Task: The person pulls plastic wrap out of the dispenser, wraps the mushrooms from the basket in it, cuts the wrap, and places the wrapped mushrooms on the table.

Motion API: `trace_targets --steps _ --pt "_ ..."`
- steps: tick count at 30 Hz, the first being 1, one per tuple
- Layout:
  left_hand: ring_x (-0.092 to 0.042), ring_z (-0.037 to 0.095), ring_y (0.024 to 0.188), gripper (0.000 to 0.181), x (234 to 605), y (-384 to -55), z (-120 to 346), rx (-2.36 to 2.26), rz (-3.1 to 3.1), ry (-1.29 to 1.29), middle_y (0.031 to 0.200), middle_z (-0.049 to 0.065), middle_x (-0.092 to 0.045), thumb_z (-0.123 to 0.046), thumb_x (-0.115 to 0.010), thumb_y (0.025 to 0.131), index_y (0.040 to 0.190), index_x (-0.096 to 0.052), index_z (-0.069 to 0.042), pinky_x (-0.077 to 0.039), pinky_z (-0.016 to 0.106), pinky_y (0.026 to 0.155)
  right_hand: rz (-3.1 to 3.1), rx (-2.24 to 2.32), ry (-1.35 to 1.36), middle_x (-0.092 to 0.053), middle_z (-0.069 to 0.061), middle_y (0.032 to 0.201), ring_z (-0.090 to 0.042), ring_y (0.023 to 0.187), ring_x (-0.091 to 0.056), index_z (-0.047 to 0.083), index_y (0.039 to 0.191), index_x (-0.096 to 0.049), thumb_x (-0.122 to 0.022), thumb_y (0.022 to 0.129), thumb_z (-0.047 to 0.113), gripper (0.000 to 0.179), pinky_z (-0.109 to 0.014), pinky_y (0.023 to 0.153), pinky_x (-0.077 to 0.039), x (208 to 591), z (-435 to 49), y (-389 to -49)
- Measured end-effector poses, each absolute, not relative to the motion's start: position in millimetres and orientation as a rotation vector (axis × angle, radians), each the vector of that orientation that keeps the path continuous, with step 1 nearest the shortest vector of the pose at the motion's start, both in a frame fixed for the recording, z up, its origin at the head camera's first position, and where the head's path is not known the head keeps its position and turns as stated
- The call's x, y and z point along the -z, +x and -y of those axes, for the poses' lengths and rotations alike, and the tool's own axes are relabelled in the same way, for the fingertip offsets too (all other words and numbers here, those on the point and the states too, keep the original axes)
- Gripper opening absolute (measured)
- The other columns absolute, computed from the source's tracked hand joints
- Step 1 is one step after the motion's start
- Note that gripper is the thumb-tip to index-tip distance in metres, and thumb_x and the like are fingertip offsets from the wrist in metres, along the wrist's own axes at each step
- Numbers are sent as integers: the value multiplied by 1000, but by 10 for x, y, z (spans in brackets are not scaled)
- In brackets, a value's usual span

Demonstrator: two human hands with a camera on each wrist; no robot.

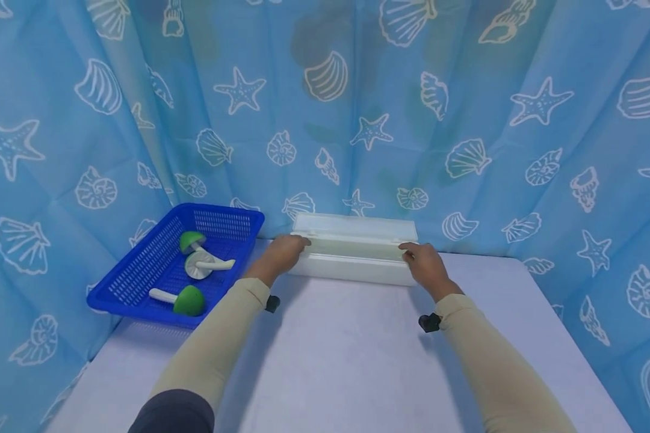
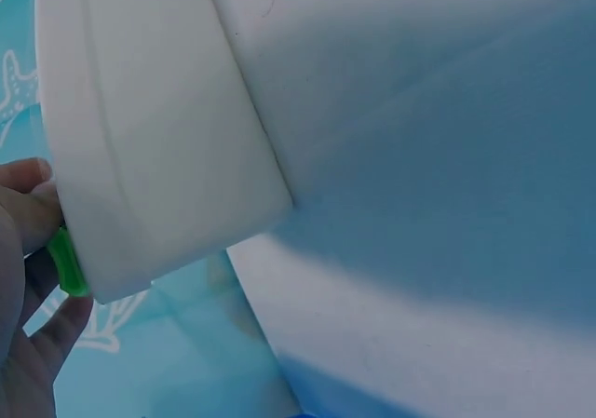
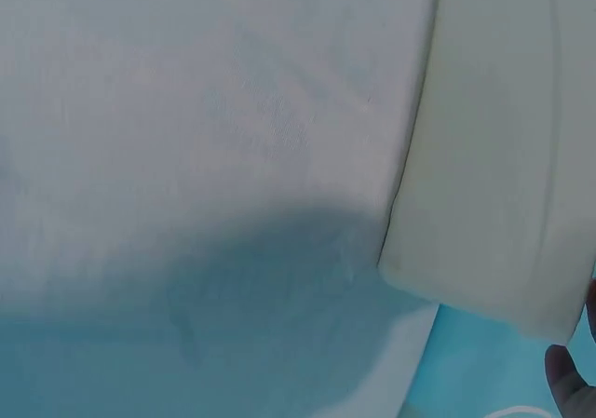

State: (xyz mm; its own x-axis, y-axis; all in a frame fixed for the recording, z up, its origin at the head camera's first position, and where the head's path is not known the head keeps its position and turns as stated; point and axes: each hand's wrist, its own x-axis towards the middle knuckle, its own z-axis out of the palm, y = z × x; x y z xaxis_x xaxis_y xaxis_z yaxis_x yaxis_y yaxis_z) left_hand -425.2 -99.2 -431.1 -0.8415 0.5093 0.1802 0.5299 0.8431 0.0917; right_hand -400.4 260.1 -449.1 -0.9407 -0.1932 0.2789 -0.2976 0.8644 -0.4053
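A long white box point(image 1: 352, 269) lies across the far side of the table, its lid point(image 1: 357, 225) raised at the back. My left hand point(image 1: 286, 251) grips the box's left end near the top. In the left wrist view, its fingers point(image 2: 28, 209) are curled by the end wall, and a small green piece point(image 2: 67, 262) shows between them. My right hand point(image 1: 425, 267) holds the right end, index finger and thumb at the top edge. The right wrist view shows only its fingertips point(image 3: 562, 367) by the box corner; the rest is hidden. The box's inside is barely visible.
A blue plastic basket point(image 1: 121, 267) stands to the left on the table. Several green-capped toy mushrooms point(image 1: 189, 300) with white stems lie in it. A blue curtain point(image 1: 325, 150) with shell prints hangs behind the white tabletop point(image 1: 346, 361).
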Motion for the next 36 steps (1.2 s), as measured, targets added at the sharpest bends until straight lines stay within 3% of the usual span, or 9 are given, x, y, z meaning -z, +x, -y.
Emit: trace_targets --steps 6,13,18,23,30,36 --pt "-57 27 117 38 4311 -4279 952 164 2859 -794 125 11 -62 7 -48 96 128 -62 -6 -43 37 100 2795 -419 512 -67 -14 102 -36 98 -56 4 123 -64 -56 98 6 26 -48 84 -47 4473 -2614 -3989" --pt "-59 28 111 31 4343 -4267 991 14 2764 -821 118 12 -63 3 -52 97 125 -62 -7 -45 40 97 2819 -613 519 -65 -10 99 -27 94 -58 2 126 -62 -59 97 10 30 -43 80 -48 4499 -2638 -3995" --pt "-57 27 110 31 4373 -4246 1009 -144 2628 -884 116 13 -62 3 -57 95 124 -59 -4 -43 39 98 2719 -548 564 -62 -10 97 -29 95 -58 4 121 -65 -59 97 7 24 -43 83 -49 4552 -2663 -3999" --pt "-57 27 101 23 4368 -4213 1031 -220 2423 -911 106 11 -62 3 -61 92 114 -61 -4 -44 41 93 2558 -525 601 -57 -9 92 -31 89 -56 5 112 -67 -60 95 2 18 -44 78 -50 4576 -2665 -3977" --pt "-53 27 97 18 4373 -4154 1088 -287 2337 -882 101 9 -57 2 -58 95 110 -57 -7 -41 44 95 2553 -554 592 -58 -11 95 -31 92 -56 3 107 -61 -57 99 7 10 -43 79 -49 4541 -2606 -3929" --pt "-50 26 96 12 4385 -4120 1128 -326 2339 -861 100 8 -53 -2 -53 99 109 -52 -8 -39 43 96 2646 -452 610 -61 -16 104 -34 102 -57 -1 113 -56 -59 98 10 19 -45 87 -48 4446 -2558 -3864"
